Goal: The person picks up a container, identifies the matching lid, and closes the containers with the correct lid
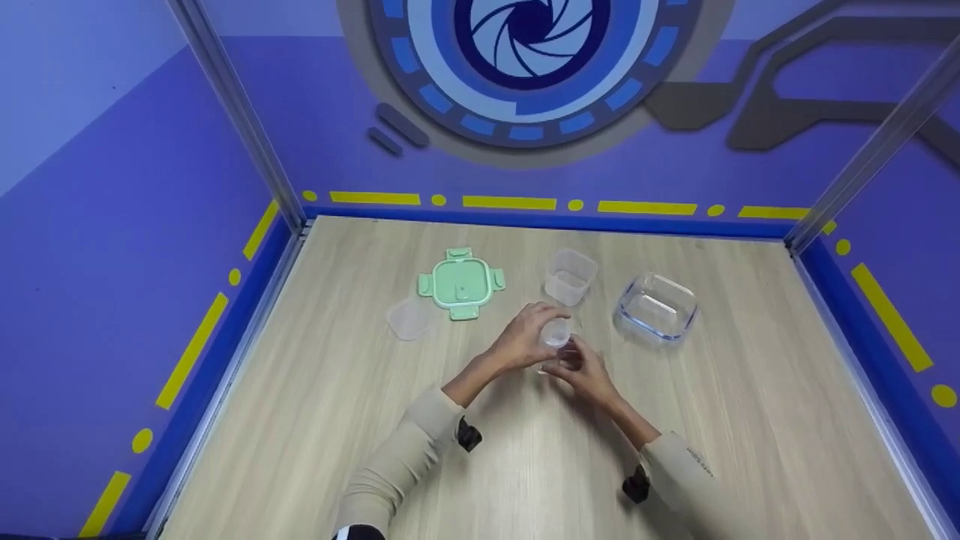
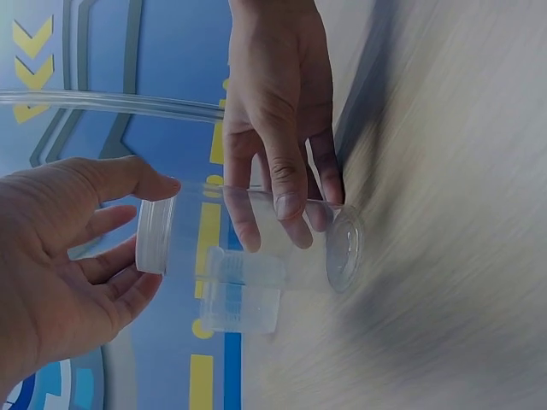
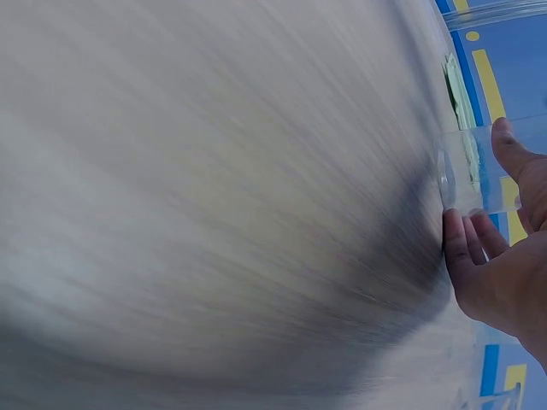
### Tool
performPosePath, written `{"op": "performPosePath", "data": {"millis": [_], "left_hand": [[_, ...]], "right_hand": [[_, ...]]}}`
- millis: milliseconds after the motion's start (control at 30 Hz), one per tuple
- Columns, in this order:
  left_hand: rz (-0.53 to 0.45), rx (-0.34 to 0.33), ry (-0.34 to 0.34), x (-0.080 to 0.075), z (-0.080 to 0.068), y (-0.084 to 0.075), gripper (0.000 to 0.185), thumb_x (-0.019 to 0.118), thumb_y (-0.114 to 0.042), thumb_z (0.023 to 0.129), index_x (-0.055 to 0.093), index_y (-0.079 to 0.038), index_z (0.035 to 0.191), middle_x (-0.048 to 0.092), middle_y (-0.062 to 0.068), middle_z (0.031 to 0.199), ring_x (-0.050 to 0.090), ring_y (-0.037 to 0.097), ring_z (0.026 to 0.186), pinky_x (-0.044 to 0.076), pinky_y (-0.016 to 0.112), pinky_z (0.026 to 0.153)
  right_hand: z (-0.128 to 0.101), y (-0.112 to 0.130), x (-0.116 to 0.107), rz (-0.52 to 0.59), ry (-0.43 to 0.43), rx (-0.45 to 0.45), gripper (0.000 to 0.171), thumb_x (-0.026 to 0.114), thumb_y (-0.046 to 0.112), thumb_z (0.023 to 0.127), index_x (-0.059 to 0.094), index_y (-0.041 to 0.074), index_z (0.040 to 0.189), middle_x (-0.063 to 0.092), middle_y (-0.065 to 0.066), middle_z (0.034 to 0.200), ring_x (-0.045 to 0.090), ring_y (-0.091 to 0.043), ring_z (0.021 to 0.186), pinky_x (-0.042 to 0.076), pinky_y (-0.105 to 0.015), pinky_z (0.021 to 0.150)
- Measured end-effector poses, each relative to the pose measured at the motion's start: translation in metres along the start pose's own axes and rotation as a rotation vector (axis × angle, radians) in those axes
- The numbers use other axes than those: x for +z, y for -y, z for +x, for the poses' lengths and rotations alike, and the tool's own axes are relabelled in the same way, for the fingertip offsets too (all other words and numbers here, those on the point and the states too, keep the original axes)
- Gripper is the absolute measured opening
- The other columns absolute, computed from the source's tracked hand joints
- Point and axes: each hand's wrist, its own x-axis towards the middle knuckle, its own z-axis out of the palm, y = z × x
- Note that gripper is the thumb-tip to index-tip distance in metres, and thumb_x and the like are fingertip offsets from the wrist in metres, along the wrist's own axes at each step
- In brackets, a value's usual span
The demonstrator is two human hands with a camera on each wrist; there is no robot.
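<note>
A clear cylindrical plastic jar (image 2: 312, 260) with a translucent ribbed lid (image 2: 155, 237) is between the two hands. In the left wrist view, the left hand (image 1: 517, 341) holds the lid, thumb on one side and fingers on the other. Lower down, the right hand (image 1: 589, 376) grips the jar's see-through body between thumb and fingers. From the head view, the lid faces up and much of the body is hidden by the hands. The right wrist view shows the jar's base close to the wooden tabletop; whether they touch, I cannot tell.
Beyond the hands stands a translucent plastic tub (image 1: 570, 277). To its right is a clear rectangular container (image 1: 658, 307). Leftward lie a green lid with side clips (image 1: 461, 285) and a flat translucent lid (image 1: 409, 319). Blue printed panels (image 1: 300, 112) border the table.
</note>
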Motion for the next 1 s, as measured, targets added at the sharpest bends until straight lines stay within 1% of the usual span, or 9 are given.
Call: {"op": "performPosePath", "data": {"millis": [167,233,333,433,500,567,667,867,1000], "left_hand": [[-0.018,0.025,0.041,-0.001,0.004,0.002,0.06,0.08,0.001,0.081,0.062,-0.008,0.137,0.061,0.011,0.14,0.055,0.027,0.132,0.046,0.04,0.112],[-0.025,0.036,0.05,-0.002,0.005,0.002,0.061,0.081,-0.001,0.081,0.061,-0.008,0.138,0.058,0.011,0.143,0.052,0.028,0.135,0.044,0.041,0.115],[-0.041,0.014,0.007,-0.002,0.004,0.003,0.064,0.084,-0.008,0.08,0.059,-0.009,0.14,0.053,0.013,0.146,0.046,0.03,0.138,0.038,0.046,0.117],[-0.081,-0.048,-0.059,-0.003,0.002,0.004,0.068,0.086,-0.016,0.08,0.057,-0.009,0.141,0.05,0.015,0.145,0.043,0.031,0.137,0.037,0.049,0.116],[-0.111,-0.091,-0.084,-0.002,-0.001,0.003,0.067,0.086,-0.019,0.082,0.057,-0.01,0.141,0.052,0.014,0.142,0.046,0.03,0.134,0.041,0.047,0.113],[-0.126,-0.118,-0.087,-0.001,-0.003,0.001,0.065,0.085,-0.021,0.083,0.056,-0.01,0.141,0.055,0.014,0.139,0.049,0.028,0.131,0.044,0.045,0.11],[-0.116,-0.13,-0.088,0.001,-0.005,-0.001,0.065,0.085,-0.023,0.084,0.056,-0.01,0.14,0.059,0.014,0.134,0.054,0.027,0.126,0.047,0.042,0.106],[-0.092,-0.15,-0.098,0.004,-0.005,-0.001,0.067,0.089,-0.021,0.079,0.059,-0.009,0.137,0.062,0.012,0.13,0.056,0.026,0.121,0.048,0.038,0.101],[-0.098,-0.123,-0.088,0.004,-0.004,0.004,0.065,0.089,-0.016,0.079,0.059,-0.008,0.136,0.063,0.012,0.131,0.057,0.026,0.12,0.048,0.039,0.101]], "right_hand": [[-0.001,0.002,-0.002,0.005,0.016,0.029,0.051,0.081,0.006,0.086,0.058,0.002,0.131,0.07,-0.021,0.12,0.07,-0.034,0.109,0.058,-0.037,0.092],[-0.001,0.002,-0.002,0.006,0.016,0.035,0.051,0.081,0.006,0.086,0.058,0.003,0.132,0.07,-0.021,0.119,0.07,-0.034,0.109,0.058,-0.036,0.092],[-0.001,0.003,-0.001,-0.003,0.011,0.041,0.048,0.082,0.007,0.085,0.059,0.003,0.128,0.07,-0.021,0.117,0.07,-0.033,0.107,0.058,-0.034,0.09],[0.0,0.002,0.0,-0.016,-0.004,0.048,0.046,0.083,0.008,0.085,0.06,0.003,0.124,0.071,-0.022,0.114,0.07,-0.033,0.105,0.059,-0.033,0.089],[0.0,0.002,0.0,-0.019,-0.011,0.055,0.047,0.083,0.008,0.084,0.06,0.003,0.125,0.071,-0.021,0.115,0.07,-0.033,0.105,0.059,-0.032,0.088],[0.0,0.001,0.0,-0.018,-0.021,0.064,0.049,0.083,0.007,0.084,0.061,0.003,0.127,0.071,-0.021,0.115,0.071,-0.033,0.105,0.059,-0.032,0.087],[0.0,0.001,0.001,-0.006,-0.028,0.061,0.049,0.082,0.005,0.084,0.061,0.002,0.128,0.072,-0.022,0.115,0.071,-0.035,0.105,0.06,-0.033,0.087],[0.0,0.001,0.001,0.015,-0.018,0.016,0.046,0.081,0.0,0.083,0.059,-0.003,0.123,0.07,-0.026,0.113,0.072,-0.04,0.102,0.061,-0.037,0.086],[-0.001,0.002,0.002,0.005,-0.022,0.006,0.048,0.081,-0.002,0.083,0.059,-0.003,0.125,0.07,-0.026,0.113,0.072,-0.04,0.101,0.061,-0.034,0.084]]}}
